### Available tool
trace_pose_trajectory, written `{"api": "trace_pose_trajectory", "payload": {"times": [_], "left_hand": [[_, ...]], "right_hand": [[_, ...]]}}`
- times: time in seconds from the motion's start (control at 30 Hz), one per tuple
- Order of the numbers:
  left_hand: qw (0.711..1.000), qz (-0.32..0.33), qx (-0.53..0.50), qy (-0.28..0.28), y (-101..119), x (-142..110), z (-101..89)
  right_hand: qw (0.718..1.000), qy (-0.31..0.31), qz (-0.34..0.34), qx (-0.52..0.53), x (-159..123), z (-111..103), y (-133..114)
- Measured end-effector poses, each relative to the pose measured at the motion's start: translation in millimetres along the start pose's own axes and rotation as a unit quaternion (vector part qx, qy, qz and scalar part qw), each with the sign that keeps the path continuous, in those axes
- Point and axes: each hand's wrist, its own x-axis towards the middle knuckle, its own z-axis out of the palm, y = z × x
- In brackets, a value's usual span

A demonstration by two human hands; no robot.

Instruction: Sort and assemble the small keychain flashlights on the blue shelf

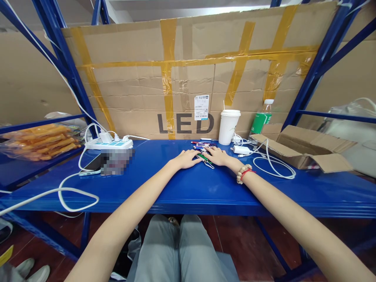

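Note:
My left hand (185,158) lies palm down on the blue tabletop with its fingers stretched towards a small heap of pens (201,145). Opposite it, my right hand (219,156) rests with spread fingers over the near side of the heap. Between the fingertips of both hands shows a slim green object (203,157), partly covered. A silver wire-like loop (209,165) sticks out below it. The pens are mostly dark blue, one or two red, lying side by side. Neither hand visibly grips anything. A beaded bracelet (243,173) is on my right wrist.
Behind the pens stand a white paper cup (229,127) with a straw and a green-labelled bottle (261,117). White cables (274,164) and an open cardboard box (305,149) are at right. A power strip (113,144) and phone (95,162) lie left.

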Motion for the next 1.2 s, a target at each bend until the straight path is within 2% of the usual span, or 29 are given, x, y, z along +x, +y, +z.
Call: {"api": "trace_pose_trajectory", "payload": {"times": [0.97, 1.2], "left_hand": [[1.0, -0.01, -0.004, -0.005, 2.2, -1.8, -2.6], [1.0, -0.01, 0.003, -0.007, 2.6, -2.1, -2.4]], "right_hand": [[1.0, 0.009, -0.003, -0.009, 0.6, 2.3, -0.7], [0.999, 0.041, -0.004, 0.002, -0.5, 2.5, -0.7]]}}
